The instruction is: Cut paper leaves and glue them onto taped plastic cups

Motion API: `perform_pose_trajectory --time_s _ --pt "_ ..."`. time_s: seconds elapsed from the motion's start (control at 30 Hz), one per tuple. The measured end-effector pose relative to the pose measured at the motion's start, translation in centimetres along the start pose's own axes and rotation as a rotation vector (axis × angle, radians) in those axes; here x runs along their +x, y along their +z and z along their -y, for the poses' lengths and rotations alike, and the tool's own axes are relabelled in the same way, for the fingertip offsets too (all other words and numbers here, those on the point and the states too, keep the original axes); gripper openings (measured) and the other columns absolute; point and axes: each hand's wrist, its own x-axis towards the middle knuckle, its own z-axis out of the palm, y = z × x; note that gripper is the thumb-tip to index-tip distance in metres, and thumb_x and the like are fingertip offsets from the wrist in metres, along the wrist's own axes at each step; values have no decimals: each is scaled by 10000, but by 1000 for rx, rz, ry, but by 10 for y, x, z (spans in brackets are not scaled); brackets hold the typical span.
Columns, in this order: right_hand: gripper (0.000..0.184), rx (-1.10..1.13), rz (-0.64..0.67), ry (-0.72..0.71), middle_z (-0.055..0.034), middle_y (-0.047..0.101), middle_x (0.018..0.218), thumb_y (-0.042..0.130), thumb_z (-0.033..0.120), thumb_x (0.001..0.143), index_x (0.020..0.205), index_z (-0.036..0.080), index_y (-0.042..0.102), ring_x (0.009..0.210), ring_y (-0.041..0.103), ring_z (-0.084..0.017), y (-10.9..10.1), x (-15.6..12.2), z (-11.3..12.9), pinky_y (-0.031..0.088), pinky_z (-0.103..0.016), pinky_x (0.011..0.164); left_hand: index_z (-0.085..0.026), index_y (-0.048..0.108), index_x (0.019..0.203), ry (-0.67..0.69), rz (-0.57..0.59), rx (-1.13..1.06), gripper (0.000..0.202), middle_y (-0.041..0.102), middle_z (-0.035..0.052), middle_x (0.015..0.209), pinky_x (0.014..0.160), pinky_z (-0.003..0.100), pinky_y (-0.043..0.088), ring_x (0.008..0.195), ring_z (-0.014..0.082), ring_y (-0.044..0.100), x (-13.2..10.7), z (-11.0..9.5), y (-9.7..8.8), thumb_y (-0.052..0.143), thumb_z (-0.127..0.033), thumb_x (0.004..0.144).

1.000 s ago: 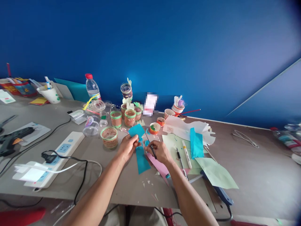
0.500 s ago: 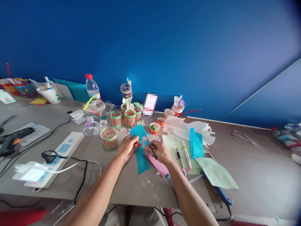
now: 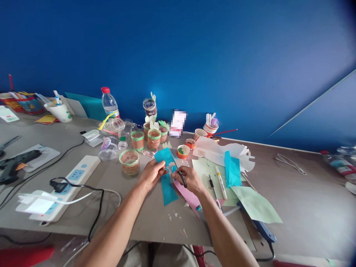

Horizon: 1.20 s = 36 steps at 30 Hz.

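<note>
Between the fingers of my left hand (image 3: 154, 172) is a piece of blue paper (image 3: 163, 155), pinched near its lower edge. My right hand (image 3: 189, 179) grips dark-handled scissors (image 3: 182, 178), their blades pointing up and left beside the paper's right edge. Whether the blades are touching the paper I cannot tell. Under my hands lie a longer blue paper strip (image 3: 168, 194) and a pink paper sheet (image 3: 190, 195). Several small paper scraps (image 3: 175, 214) are scattered on the table in front of me.
Wrapped jars with green rims (image 3: 129, 162) stand ahead to the left, near a water bottle (image 3: 109, 103). A power strip (image 3: 75, 178) and a glue gun (image 3: 16, 163) occupy the left. Pens (image 3: 220, 181), green paper (image 3: 257, 204) and paper cups (image 3: 183, 151) are to the right.
The scissors blades and the blue paper have shifted slightly between my hands. Both hands stay in nearly the same place, with the same hold.
</note>
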Motion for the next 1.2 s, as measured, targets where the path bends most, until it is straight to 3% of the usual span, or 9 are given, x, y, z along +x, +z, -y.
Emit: perform_pose_trajectory --time_s 0.23,0.43,0.8,1.2 --pt "255 -7 -2 -12 47 475 496 704 400 655 683 167 603 474 397 -90 0 1 -3 348 -235 470 -150 565 595 -2 -7 5 351 535 -57 512 595 270 497 408 37 395 -1 -1 0 842 -351 517" --pt "251 -74 13 -16 51 459 467 690 408 668 668 173 602 457 369 -89 0 -1 -1 291 -234 446 -163 548 636 53 -125 -12 376 534 -63 512 512 224 432 409 41 401 3 0 -2 834 -374 515" --pt "224 -168 27 -33 62 430 441 678 382 680 646 182 584 446 348 -90 3 0 -4 270 -235 450 -172 539 645 155 -197 -12 386 504 -78 508 548 218 437 434 41 407 9 4 -8 816 -426 556" --pt "191 -222 131 -44 46 465 486 667 348 706 652 187 579 476 360 -95 5 2 -17 252 -223 445 -199 520 665 223 -265 -42 388 431 -97 490 546 217 405 434 55 413 12 4 -11 808 -444 577"
